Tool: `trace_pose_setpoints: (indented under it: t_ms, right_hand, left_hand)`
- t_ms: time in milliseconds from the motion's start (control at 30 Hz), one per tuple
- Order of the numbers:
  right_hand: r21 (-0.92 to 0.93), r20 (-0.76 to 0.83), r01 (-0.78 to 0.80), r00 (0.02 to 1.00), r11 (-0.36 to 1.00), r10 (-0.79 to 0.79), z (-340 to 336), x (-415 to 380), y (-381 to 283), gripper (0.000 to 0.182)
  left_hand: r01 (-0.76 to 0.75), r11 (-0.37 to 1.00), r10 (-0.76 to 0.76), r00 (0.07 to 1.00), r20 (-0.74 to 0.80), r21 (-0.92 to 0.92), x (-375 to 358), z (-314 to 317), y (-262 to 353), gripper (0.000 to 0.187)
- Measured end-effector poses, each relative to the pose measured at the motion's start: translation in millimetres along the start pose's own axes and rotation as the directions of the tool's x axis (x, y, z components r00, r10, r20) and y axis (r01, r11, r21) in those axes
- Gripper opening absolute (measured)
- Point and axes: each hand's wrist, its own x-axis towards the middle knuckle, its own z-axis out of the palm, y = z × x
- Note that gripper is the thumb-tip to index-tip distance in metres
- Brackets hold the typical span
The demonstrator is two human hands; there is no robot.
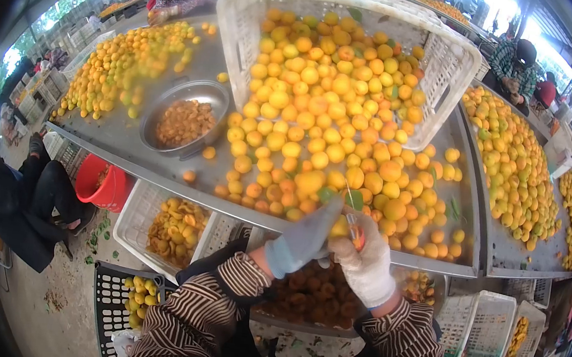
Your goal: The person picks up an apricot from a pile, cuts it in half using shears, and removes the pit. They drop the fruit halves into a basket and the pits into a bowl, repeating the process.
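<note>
My left hand (304, 242), in a grey-blue glove, is closed at the table's front edge. Its fingers are round an apricot (339, 227), mostly hidden between the two hands. Close beside it, my right hand (365, 265) in a white knit glove grips a small knife (354, 226) with a thin metal blade and an orange-red handle. The blade points up and away from me. Just beyond both hands, loose apricots (333, 124) spill from a tipped white crate (441, 90) onto the metal table (196, 37).
A metal bowl (220, 105) of apricot stones stands left on the table. Below are a tub of dark pieces (315, 296), a white crate with halved fruit (128, 221), a black crate (105, 306) and a red bucket (117, 189). Other people sit nearby.
</note>
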Motion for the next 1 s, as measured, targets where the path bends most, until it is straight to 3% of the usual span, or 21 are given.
trace_pose_setpoints:
  t_ms: [33, 100, 133, 200, 233, 300, 400, 533, 633, 700, 733, 800, 833, 900, 933, 967, 1000]
  right_hand:
    - [0.000, -0.001, -0.001, 1.000, 1.000, 0.001, 3, -2, 0, 0.056]
    - [0.048, -0.083, -0.019, 0.996, 0.999, 0.023, 12, -5, -3, 0.057]
    - [0.050, -0.083, -0.019, 0.996, 0.999, 0.023, 15, -6, 0, 0.057]
    - [0.198, -0.125, -0.003, 0.992, 0.980, 0.028, 20, -7, 7, 0.059]
    - [0.198, -0.123, -0.005, 0.992, 0.980, 0.029, 22, -8, 5, 0.059]
    - [0.276, -0.139, -0.008, 0.989, 0.961, 0.048, 28, -7, -2, 0.060]
    - [0.411, -0.153, 0.038, 0.988, 0.911, 0.028, 36, -6, 5, 0.060]
    - [0.384, -0.117, -0.002, 0.992, 0.923, 0.051, 35, -6, -1, 0.057]
    - [0.444, -0.174, -0.033, 0.977, 0.895, 0.122, 36, -4, -14, 0.046]
    - [0.239, -0.176, -0.185, 0.957, 0.953, 0.230, 30, -1, -22, 0.035]
    - [0.240, -0.178, -0.185, 0.957, 0.953, 0.230, 30, 2, -22, 0.035]
    - [0.634, -0.158, -0.165, 0.929, 0.755, 0.335, 31, 8, -21, 0.030]
    - [0.635, -0.162, -0.160, 0.929, 0.756, 0.333, 26, 9, -20, 0.030]
    - [0.843, 0.132, -0.256, 0.951, 0.473, 0.280, 11, 9, -16, 0.038]
    - [0.864, 0.197, -0.290, 0.947, 0.412, 0.254, 5, 12, -9, 0.047]
    - [0.866, 0.193, -0.286, 0.948, 0.411, 0.253, 1, 12, -9, 0.047]
    - [0.863, 0.220, -0.311, 0.941, 0.398, 0.257, -3, 11, -14, 0.049]
  left_hand:
    - [0.000, 1.000, 0.000, 1.000, 0.001, -0.001, -3, 5, -2, 0.044]
    - [0.307, 0.933, -0.299, 0.951, 0.074, -0.185, -5, 12, -4, 0.046]
    - [0.309, 0.933, -0.300, 0.951, 0.074, -0.183, -5, 17, -3, 0.046]
    - [0.144, 0.955, -0.187, 0.971, -0.150, -0.258, -3, 22, 4, 0.044]
    - [0.146, 0.955, -0.189, 0.970, -0.151, -0.258, -1, 19, 10, 0.044]
    - [0.400, 0.702, -0.488, 0.873, 0.013, -0.589, 5, 12, 22, 0.045]
    - [0.319, 0.786, -0.414, 0.907, -0.068, -0.530, 7, 11, 21, 0.048]
    - [0.242, 0.842, -0.332, 0.937, -0.109, -0.483, 5, 11, 14, 0.049]
    - [0.251, 0.913, -0.301, 0.947, -0.114, -0.320, 6, 11, 18, 0.056]
    - [0.206, 0.941, -0.254, 0.955, -0.155, -0.270, 5, 14, 15, 0.057]
    - [0.206, 0.941, -0.253, 0.955, -0.153, -0.270, 4, 13, 14, 0.057]
    - [0.275, 0.910, -0.311, 0.948, -0.073, -0.310, 5, 10, 10, 0.053]
    - [0.272, 0.911, -0.307, 0.949, -0.070, -0.310, 6, 11, 6, 0.053]
    - [0.041, 0.994, -0.067, 0.960, -0.271, -0.100, 13, 12, 2, 0.047]
    - [0.408, 0.664, -0.550, 0.834, -0.040, -0.627, 11, 11, 9, 0.043]
    - [0.409, 0.664, -0.548, 0.835, -0.036, -0.626, 13, 4, 13, 0.043]
    - [0.469, 0.547, -0.542, 0.830, 0.133, -0.693, 17, -8, 17, 0.045]
